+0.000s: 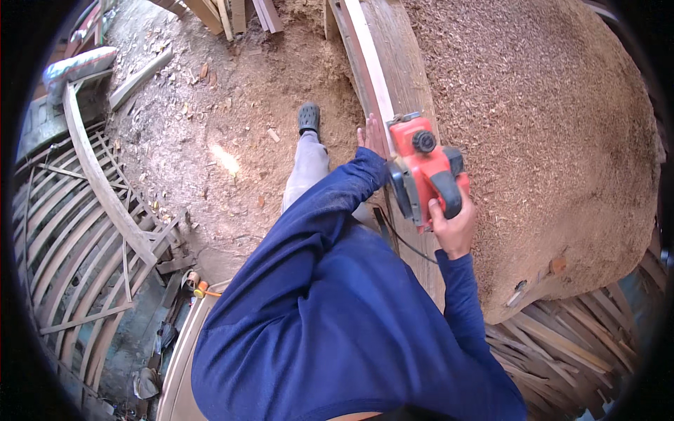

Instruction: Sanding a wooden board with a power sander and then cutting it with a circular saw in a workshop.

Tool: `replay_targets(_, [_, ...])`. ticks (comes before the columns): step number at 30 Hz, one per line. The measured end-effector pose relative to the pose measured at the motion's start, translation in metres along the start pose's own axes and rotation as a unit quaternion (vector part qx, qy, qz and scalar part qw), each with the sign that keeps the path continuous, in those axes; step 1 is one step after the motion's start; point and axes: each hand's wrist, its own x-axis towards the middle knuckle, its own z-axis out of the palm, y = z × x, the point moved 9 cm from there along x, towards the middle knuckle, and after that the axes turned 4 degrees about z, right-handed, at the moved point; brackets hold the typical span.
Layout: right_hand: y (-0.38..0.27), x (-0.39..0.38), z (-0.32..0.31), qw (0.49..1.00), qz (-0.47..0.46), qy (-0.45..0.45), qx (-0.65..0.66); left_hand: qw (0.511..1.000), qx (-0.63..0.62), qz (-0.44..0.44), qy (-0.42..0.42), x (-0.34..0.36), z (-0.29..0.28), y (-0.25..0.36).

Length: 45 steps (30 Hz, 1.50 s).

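A red electric hand planer with a black knob and black handle rests on a pale wooden strip. My right hand is closed around its rear handle. Just left of the planer's front, my left hand lies against the strip's side with fingers stretched out; part of the palm is hidden by the sleeve and planer. Beneath the strip runs a wide, weathered plank. A dark power cord trails back from the planer along the plank.
Wood shavings lie in a broad heap on the right. Scrap sticks are piled at the lower right. A curved timber and a slatted wooden frame stand at the left. My shoe is on the chip-strewn ground.
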Motion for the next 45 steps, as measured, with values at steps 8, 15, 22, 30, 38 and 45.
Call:
replay_targets(8, [-0.009,0.031,0.049,0.999,-0.016,-0.042,0.013,1.0,-0.012,-0.011,-0.021,0.004,0.003,-0.003])
replay_targets(15, [-0.096,0.152,0.079,0.99,-0.136,0.033,-0.015,0.981,-0.179,-0.072,-0.014,0.006,0.019,-0.008])
replay_targets(22, [-0.168,0.25,0.103,0.991,-0.128,0.039,0.007,0.992,0.019,-0.058,-0.112,-0.001,0.014,-0.006])
replay_targets(30, [-0.233,0.347,0.126,0.99,-0.118,-0.01,0.075,0.982,0.172,0.002,-0.077,-0.004,0.019,-0.001])
replay_targets(38, [-0.08,0.166,-0.006,0.98,-0.111,-0.01,0.163,0.989,0.088,-0.046,-0.112,0.007,-0.026,0.007])
replay_targets(45, [0.071,-0.037,-0.069,0.994,0.014,0.059,0.09,0.98,0.018,-0.115,-0.161,0.002,-0.062,0.019])
